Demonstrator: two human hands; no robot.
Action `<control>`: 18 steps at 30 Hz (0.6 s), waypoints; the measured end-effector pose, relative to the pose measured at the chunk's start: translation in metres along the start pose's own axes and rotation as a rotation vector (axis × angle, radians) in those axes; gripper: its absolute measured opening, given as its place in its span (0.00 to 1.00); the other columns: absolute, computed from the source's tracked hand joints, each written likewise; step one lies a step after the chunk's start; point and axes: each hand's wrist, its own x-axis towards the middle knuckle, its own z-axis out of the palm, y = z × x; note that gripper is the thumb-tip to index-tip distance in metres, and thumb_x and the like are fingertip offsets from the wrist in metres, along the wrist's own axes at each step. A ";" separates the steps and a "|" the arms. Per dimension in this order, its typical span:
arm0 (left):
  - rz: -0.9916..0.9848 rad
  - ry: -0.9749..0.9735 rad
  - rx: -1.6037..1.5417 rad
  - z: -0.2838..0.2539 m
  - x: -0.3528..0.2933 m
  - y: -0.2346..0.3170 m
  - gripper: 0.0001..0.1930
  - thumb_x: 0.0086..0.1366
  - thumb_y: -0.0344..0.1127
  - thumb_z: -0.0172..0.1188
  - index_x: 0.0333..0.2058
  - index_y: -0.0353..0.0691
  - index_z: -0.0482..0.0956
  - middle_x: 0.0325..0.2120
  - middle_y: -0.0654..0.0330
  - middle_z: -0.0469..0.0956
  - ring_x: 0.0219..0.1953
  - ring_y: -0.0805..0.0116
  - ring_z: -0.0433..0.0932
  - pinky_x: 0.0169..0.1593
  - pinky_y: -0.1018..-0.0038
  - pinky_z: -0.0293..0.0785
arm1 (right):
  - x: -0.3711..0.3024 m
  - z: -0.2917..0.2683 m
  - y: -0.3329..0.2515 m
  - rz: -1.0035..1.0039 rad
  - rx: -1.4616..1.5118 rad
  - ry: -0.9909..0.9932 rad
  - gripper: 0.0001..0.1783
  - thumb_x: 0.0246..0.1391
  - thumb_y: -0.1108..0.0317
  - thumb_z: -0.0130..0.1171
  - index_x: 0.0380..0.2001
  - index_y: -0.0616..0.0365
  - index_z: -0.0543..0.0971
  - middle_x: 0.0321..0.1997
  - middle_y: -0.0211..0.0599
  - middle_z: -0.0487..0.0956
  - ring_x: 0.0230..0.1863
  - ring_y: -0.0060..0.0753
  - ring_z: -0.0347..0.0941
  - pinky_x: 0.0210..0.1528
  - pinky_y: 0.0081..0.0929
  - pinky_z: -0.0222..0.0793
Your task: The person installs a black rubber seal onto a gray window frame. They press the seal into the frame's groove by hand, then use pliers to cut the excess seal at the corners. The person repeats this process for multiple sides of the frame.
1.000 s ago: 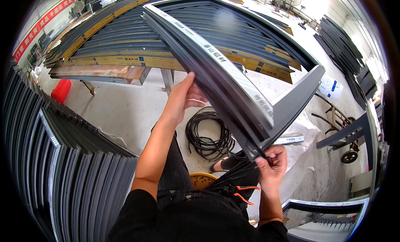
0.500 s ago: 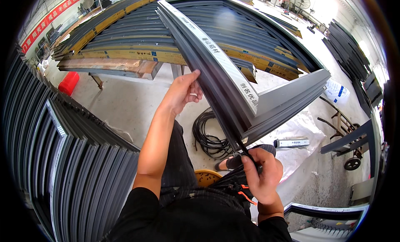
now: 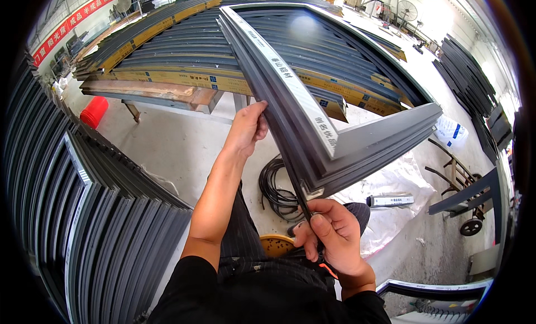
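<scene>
A dark grey metal window frame with a white printed film strip rests in front of me, its near corner pointing at my body. My left hand is closed at its left outer edge, fingers curled and thumb against the profile. Just below the near corner, my right hand pinches a thin black rubber strip that runs down from the frame edge. Whether the left fingers also hold the strip is hidden. Part of an orange handle shows below my right hand.
Dark profiles lie stacked on a bench beyond the frame. Several frames stand at my left. On the floor are a coiled black hose, a yellow bucket, a red bucket and a hand cart.
My right hand has moved left and slightly down, closer under the frame corner, with the black strip. The left fingers have curled in more. The frame's near corner appears slightly further left.
</scene>
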 end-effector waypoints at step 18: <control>-0.051 -0.034 -0.012 -0.019 0.003 0.018 0.16 0.68 0.44 0.56 0.21 0.48 0.70 0.14 0.70 0.70 0.16 0.77 0.69 0.19 0.82 0.62 | 0.028 0.021 0.002 -0.030 0.258 -0.253 0.24 0.71 0.64 0.45 0.64 0.63 0.59 0.39 0.56 0.81 0.24 0.24 0.75 0.25 0.19 0.71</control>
